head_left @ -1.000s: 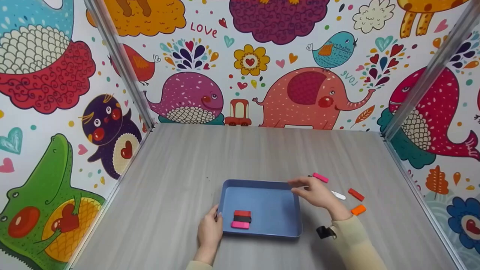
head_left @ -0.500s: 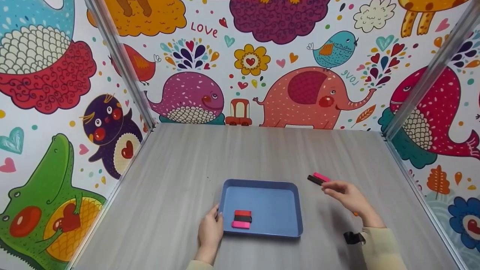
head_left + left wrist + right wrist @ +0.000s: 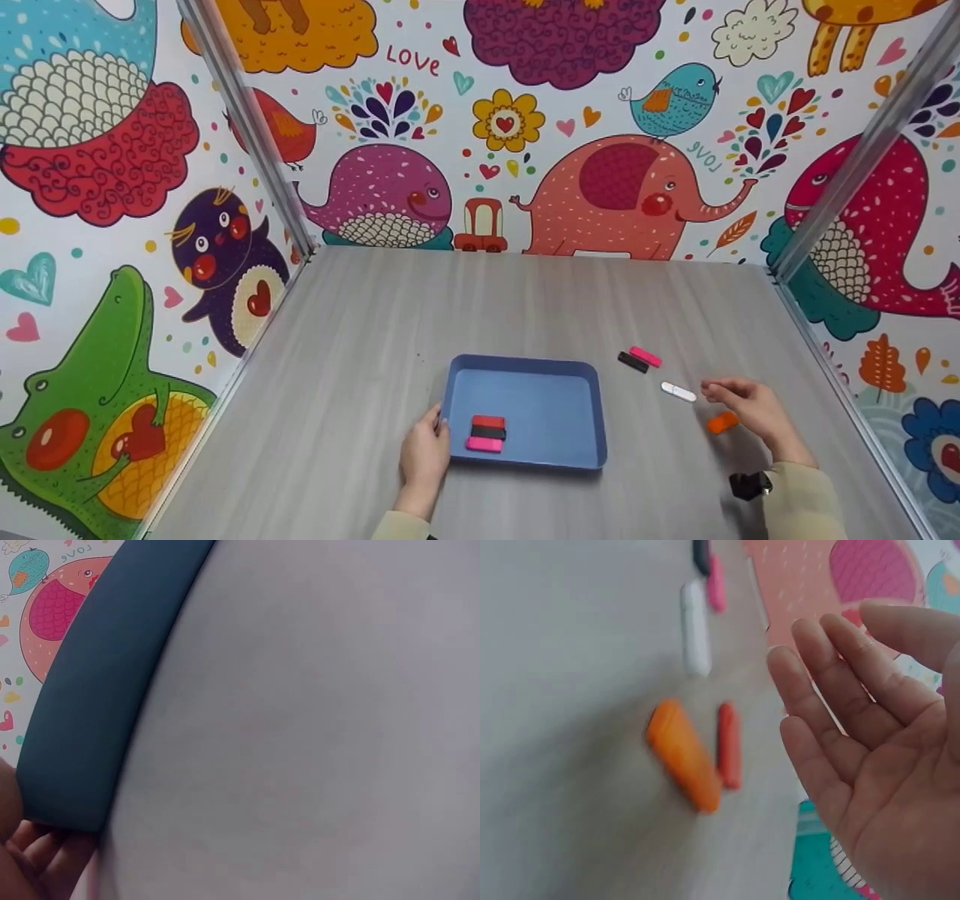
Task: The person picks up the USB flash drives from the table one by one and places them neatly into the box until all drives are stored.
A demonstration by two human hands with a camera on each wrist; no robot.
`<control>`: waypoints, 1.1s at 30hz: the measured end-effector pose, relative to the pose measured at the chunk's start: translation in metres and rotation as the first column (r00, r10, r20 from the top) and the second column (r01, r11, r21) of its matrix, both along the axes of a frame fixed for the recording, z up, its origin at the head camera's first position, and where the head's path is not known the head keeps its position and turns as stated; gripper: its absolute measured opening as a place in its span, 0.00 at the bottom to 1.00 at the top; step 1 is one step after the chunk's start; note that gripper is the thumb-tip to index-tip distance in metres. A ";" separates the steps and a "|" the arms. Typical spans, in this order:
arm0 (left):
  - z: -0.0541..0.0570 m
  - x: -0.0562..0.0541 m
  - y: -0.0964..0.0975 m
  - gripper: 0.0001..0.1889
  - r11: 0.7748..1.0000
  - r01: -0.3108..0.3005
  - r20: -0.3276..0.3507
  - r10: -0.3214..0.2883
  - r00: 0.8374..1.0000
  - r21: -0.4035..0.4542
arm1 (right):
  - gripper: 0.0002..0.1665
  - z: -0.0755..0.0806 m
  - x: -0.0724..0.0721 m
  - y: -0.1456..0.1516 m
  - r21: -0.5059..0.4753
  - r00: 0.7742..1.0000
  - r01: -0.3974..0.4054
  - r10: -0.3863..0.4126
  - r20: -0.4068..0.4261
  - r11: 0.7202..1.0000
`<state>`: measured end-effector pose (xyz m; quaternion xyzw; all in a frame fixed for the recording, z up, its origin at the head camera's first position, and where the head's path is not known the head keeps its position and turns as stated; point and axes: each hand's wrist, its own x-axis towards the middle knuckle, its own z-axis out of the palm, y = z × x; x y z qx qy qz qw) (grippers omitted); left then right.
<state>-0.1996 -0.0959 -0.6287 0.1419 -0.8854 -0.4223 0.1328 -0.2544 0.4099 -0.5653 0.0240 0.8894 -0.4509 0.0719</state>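
Behind everything, white wall panels printed with cartoon animals (image 3: pixel 506 120) fill the top of the head view; below them spreads a pale wood-grain table (image 3: pixel 360 300). At lower centre sits a shallow blue rectangular tray (image 3: pixel 544 412), probably stiff, light plastic; its thin upright wall should give a sure hold. The left hand (image 3: pixel 425 454) grips it at its left wall, fingers tucked beneath the edge.

The right hand (image 3: pixel 754 412), at lower right, has its fingers loosely spread and holds nothing. Just below its fingertips lies a stubby orange piece (image 3: pixel 722 423); beside that, shown in the right wrist view, a slim red stick (image 3: pixel 729 745). A white round-ended stick (image 3: pixel 679 391) lies left of the fingertips, and farther up-left a black bar (image 3: pixel 633 362) and a pink bar (image 3: pixel 646 356) lie together.

In the tray's lower left, red (image 3: pixel 488 422), black (image 3: pixel 489 433) and pink pieces (image 3: pixel 484 444) are stacked in a row. All look light, firm and perhaps slick; pinching across the narrow sides, mid-length, should suit them.
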 end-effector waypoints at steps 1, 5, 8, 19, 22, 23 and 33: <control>0.000 -0.002 0.000 0.18 1.000 0.004 0.004 -0.004 1.000 -0.001 | 0.27 -0.002 0.000 0.003 -0.007 1.000 0.003 -0.003 0.002 1.000; 0.002 -0.011 0.000 0.18 1.000 0.008 0.014 -0.008 1.000 -0.001 | 0.24 -0.011 0.000 0.014 -0.020 0.999 0.029 -0.028 0.040 0.999; 0.004 -0.019 0.000 0.18 1.000 0.007 0.017 -0.007 1.000 -0.005 | 0.22 -0.016 0.001 0.019 0.010 0.996 0.043 -0.044 0.073 0.999; 0.007 -0.044 0.000 0.19 1.000 0.026 0.045 -0.026 0.999 0.004 | 0.20 -0.029 0.000 0.029 -0.014 0.980 0.130 -0.126 0.156 0.991; 0.007 -0.047 0.000 0.19 1.000 0.024 0.032 -0.024 0.999 -0.002 | 0.19 -0.032 0.001 0.028 -0.030 0.978 0.141 -0.134 0.160 0.990; 0.007 -0.048 0.000 0.19 1.000 0.024 0.029 -0.024 0.999 -0.004 | 0.19 -0.033 0.001 0.028 -0.035 0.977 0.146 -0.139 0.161 0.989; 0.007 -0.051 0.000 0.19 0.999 0.039 0.032 -0.039 0.999 0.004 | 0.19 -0.037 0.006 0.025 -0.062 0.966 0.186 -0.171 0.196 0.981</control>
